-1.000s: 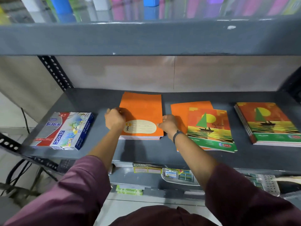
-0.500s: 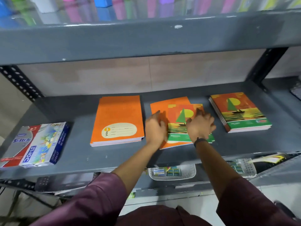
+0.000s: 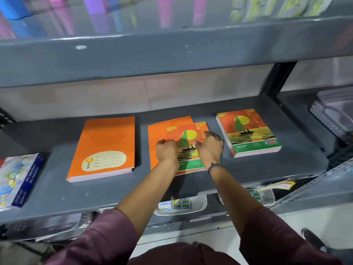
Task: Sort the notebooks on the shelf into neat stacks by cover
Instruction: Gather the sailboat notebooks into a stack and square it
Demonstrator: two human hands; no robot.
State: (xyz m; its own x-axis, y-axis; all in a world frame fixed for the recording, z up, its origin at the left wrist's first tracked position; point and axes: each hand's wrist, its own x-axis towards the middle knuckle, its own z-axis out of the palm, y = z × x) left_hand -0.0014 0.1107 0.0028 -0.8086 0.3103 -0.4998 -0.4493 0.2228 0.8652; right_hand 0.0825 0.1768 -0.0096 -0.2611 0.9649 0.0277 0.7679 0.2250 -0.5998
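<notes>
On the grey shelf [image 3: 57, 192] a stack of plain orange notebooks [image 3: 107, 142] lies left of centre. A neat stack with sailboat covers [image 3: 248, 131] lies at the right. Between them a single sailboat notebook [image 3: 191, 163] rests askew on a plain orange notebook [image 3: 158, 134]. My left hand [image 3: 167, 152] grips the sailboat notebook's left edge. My right hand [image 3: 210, 148] holds its right edge, fingers curled over the cover. Both hands hide the middle of that cover.
A blue and white box [image 3: 17, 180] lies at the shelf's left end. White baskets [image 3: 183, 205] with small items sit on the lower shelf. The upper shelf's grey edge [image 3: 172, 52] hangs overhead. A black upright post [image 3: 277, 79] and a grey tray [image 3: 334, 111] stand at the right.
Both hands left the plain orange stack, moved right to the middle pile and closed on the sailboat notebook's edges. The camera view shifted right as well.
</notes>
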